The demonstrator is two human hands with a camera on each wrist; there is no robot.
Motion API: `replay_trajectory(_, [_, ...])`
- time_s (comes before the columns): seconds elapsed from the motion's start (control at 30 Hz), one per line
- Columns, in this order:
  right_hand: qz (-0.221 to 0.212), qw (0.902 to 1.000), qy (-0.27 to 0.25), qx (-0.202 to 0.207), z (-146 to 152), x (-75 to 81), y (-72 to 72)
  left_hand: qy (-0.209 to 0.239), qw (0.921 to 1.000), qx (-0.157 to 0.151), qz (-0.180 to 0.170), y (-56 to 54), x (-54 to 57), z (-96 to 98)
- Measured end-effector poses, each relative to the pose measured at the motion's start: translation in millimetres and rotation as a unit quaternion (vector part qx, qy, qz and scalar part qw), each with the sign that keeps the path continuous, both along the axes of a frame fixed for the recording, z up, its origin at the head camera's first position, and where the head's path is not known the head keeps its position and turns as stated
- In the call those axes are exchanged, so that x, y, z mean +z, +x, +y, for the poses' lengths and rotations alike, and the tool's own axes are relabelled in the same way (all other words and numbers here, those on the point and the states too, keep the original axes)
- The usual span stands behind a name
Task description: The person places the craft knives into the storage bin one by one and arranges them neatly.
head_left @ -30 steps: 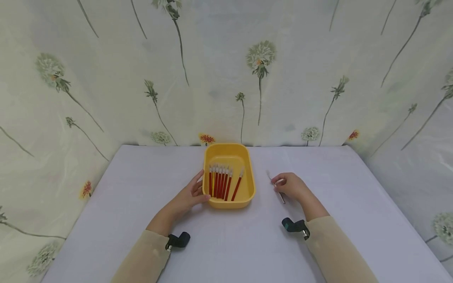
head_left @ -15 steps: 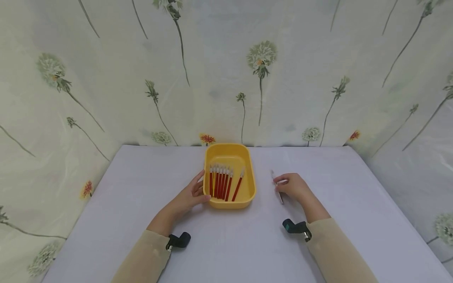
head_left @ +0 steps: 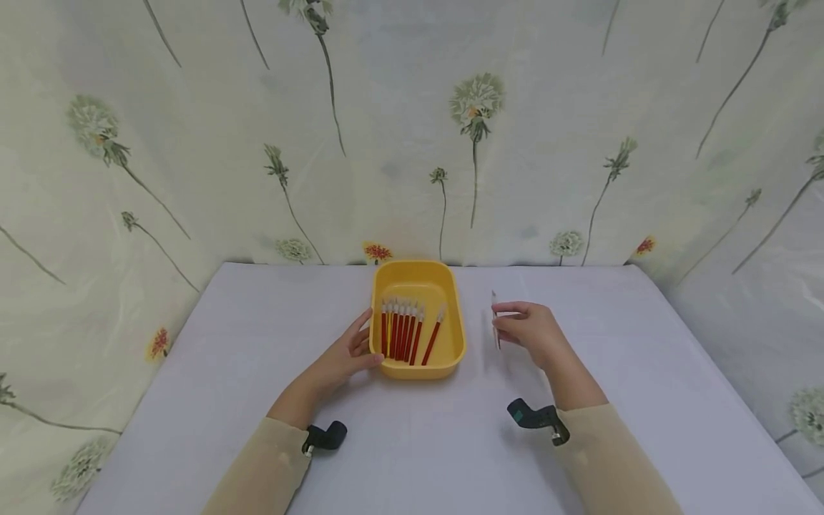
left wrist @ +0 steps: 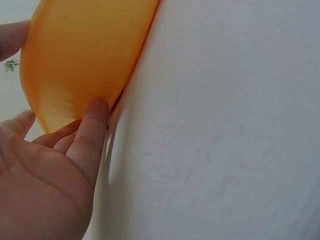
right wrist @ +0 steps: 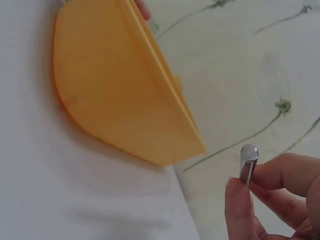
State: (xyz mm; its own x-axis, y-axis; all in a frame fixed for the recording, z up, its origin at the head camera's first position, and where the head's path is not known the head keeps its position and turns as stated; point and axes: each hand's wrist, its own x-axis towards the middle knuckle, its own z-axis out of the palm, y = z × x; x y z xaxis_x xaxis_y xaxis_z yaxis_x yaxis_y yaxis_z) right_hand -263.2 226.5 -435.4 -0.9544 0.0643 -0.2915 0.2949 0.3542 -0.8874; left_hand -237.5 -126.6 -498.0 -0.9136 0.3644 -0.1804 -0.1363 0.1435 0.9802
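A yellow tray (head_left: 420, 372) stands on the white table with several red-handled paintbrushes (head_left: 400, 336) in its left half. One yellow-handled paintbrush (head_left: 388, 336) lies among them, and a separate red paintbrush (head_left: 433, 340) slants to their right. My left hand (head_left: 337, 365) holds the tray's near left corner, thumb at the front rim and fingers along the left wall. To the right of the tray, my right hand (head_left: 531, 332) pinches a slim paintbrush (head_left: 496, 325) upright between thumb and fingers. Its shiny silver end (right wrist: 249, 155) shows in the right wrist view.
A white cloth covers the table (head_left: 412, 443). Behind it and at both sides hangs a pale curtain (head_left: 386, 143) printed with dandelions. Both forearms wear beige sleeves (head_left: 618, 458) with black wrist cameras (head_left: 534, 416).
My right hand has lifted the paintbrush off the slant it had near the table and turned it upright, slightly farther away. My left hand and the tray have stayed put.
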Motion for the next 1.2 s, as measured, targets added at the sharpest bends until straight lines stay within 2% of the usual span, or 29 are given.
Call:
replay_trajectory(0.17, [0.004, 0.9994, -0.033, -0.004, -22, 7.4, 4.0, 0.001, 1.0000, -0.002, 0.000, -0.8, -0.9, -0.2])
replay_trajectory(0.37, [-0.007, 0.9982, -0.059, -0.010, -53, 12.7, 0.9, 0.004, 1.0000, -0.001, -0.001, -0.4, 0.6, 0.0])
replay_trajectory(0.57, [-0.007, 0.9967, -0.081, -0.004, -81, 10.6, -1.4, 0.012, 0.9999, -0.003, -0.002, 0.1, 2.0, 0.3])
replay_trajectory(0.73, [0.007, 0.9983, -0.057, 0.007, -100, 5.3, -1.3, 0.018, 0.9998, -0.006, -0.008, 0.9, 3.3, -0.3])
replay_trajectory(0.93, [0.022, 0.9991, 0.023, 0.027, -116, 0.0, -1.3, 0.016, 0.9998, -0.014, -0.002, 1.5, 2.2, 0.5])
replay_trajectory(1.07, [0.015, 0.9977, 0.057, 0.034, -127, -1.2, -3.3, 0.019, 0.9996, -0.019, 0.005, 0.9, 0.7, -1.5])
replay_trajectory(1.2, [0.002, 0.9979, 0.059, 0.025, -133, -1.5, -4.9, 0.026, 0.9993, -0.026, 0.009, 1.0, 1.9, -1.6])
